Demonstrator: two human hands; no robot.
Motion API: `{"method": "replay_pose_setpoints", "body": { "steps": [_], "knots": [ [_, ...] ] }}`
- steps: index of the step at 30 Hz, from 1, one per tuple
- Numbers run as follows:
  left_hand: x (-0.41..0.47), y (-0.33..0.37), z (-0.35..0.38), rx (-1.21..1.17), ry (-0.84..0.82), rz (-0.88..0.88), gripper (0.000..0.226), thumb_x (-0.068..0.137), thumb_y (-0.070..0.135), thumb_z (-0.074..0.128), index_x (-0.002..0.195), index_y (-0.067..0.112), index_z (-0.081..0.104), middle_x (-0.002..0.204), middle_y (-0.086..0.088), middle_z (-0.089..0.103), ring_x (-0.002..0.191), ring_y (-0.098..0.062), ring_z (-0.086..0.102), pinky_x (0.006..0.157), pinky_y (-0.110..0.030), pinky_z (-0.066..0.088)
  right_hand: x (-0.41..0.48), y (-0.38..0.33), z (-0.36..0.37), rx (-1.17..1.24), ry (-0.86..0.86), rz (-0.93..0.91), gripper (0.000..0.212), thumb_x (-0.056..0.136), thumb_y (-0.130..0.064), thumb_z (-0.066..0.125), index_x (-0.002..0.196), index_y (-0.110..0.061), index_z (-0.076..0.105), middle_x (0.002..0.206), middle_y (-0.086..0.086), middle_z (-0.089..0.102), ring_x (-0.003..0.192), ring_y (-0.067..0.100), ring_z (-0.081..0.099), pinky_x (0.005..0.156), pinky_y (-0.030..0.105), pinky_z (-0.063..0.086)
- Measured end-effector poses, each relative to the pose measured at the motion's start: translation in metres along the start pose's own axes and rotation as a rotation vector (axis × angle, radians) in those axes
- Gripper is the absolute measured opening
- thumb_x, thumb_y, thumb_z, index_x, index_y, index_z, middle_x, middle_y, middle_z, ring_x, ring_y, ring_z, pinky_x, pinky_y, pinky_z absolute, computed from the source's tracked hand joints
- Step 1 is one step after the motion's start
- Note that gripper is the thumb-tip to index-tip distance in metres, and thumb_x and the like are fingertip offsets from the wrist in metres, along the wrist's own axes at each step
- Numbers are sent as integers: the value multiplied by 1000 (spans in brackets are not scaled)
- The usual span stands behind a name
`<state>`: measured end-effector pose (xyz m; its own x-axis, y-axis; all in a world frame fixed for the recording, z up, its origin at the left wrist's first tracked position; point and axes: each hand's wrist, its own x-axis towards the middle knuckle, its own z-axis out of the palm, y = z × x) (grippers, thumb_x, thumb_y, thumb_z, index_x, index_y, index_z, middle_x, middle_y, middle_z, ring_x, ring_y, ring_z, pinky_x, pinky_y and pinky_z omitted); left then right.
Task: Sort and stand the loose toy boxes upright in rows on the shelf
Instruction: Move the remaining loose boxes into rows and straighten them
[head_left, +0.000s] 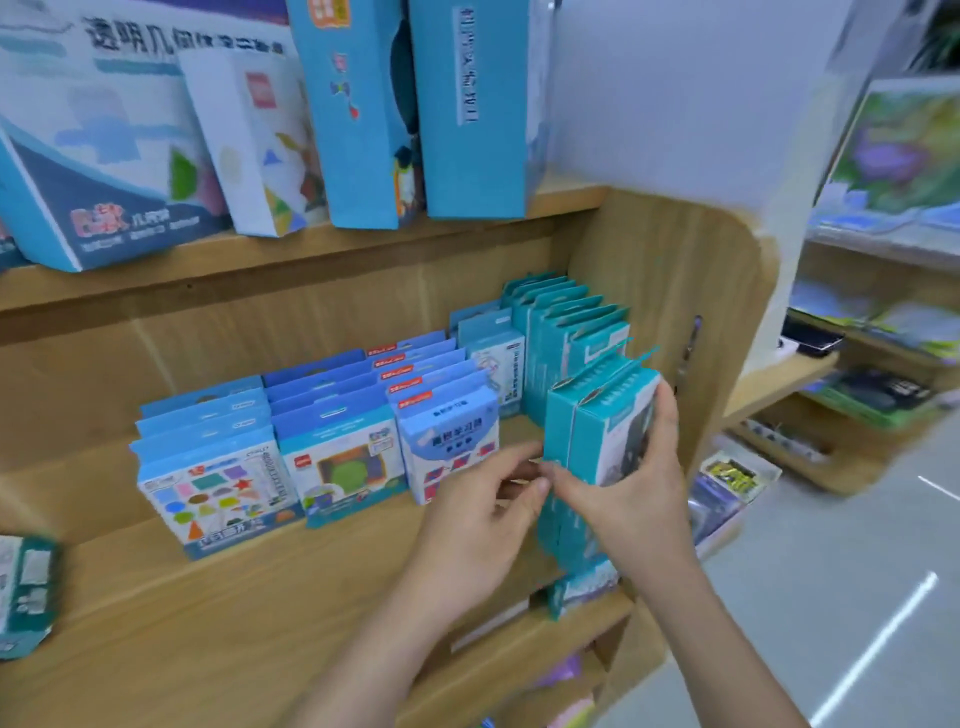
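at the right end of the light wooden shelf (260, 597), the right hand (639, 493) grips two upright teal cardboard toy boxes (582, 431) before the teal row (561, 322); the left hand (483, 509), fingers curled, pinches their left edge.

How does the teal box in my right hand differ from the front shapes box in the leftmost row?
The teal box is teal with a grey picture; the shapes box is light blue with coloured shapes on its front. The right hand grips the teal box, the left hand pinching its edge; the shapes box stands untouched, heading its row. Both are upright with hang tabs on top.
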<state>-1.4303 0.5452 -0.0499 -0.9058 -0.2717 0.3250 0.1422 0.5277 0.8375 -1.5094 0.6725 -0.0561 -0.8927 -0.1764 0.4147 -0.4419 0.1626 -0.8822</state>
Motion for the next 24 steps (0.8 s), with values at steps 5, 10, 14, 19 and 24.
{"method": "replay_pose_setpoints", "body": {
  "steps": [5, 10, 14, 19, 24],
  "knots": [
    [34, -1, 58, 75, -68, 11, 55, 87, 11, 60, 137, 29, 45, 118, 10, 63, 100, 2, 60, 93, -26, 50, 44, 39, -31, -87, 124, 25, 119, 49, -51, 84, 145, -37, 15, 139, -10, 47, 129, 13, 45, 105, 47, 41],
    [64, -7, 80, 159, -74, -5, 76, 85, 14, 62, 142, 44, 22, 136, 8, 48, 114, -4, 54, 99, -34, 47, 76, 57, -25, -124, 155, 74, 117, 53, -51, 84, 145, -34, 14, 132, -6, 50, 123, 15, 49, 98, 43, 46],
    [75, -19, 94, 373, -75, 0, 74, 89, 20, 60, 144, 29, 11, 136, -4, 50, 107, -18, 59, 90, -37, 50, 76, 72, -9, -126, 124, 98, 112, 58, -43, 86, 145, -34, 16, 127, -2, 48, 118, 14, 46, 93, 38, 46],
    [83, -32, 107, 392, 34, -42, 68, 87, 14, 61, 140, 21, 19, 129, -10, 56, 99, -27, 63, 79, -40, 51, 76, 86, -8, -142, 58, 116, 112, 62, -43, 85, 149, -26, 15, 134, 3, 41, 122, 13, 37, 95, 29, 35],
    [90, -39, 114, 392, 79, -30, 72, 88, 22, 63, 141, 26, 15, 132, -4, 55, 100, -23, 64, 80, -41, 53, 51, 100, -12, -191, 61, 104, 91, 74, -27, 79, 147, -17, 26, 134, 7, 42, 107, -12, 27, 85, -5, 21]
  ]
}}
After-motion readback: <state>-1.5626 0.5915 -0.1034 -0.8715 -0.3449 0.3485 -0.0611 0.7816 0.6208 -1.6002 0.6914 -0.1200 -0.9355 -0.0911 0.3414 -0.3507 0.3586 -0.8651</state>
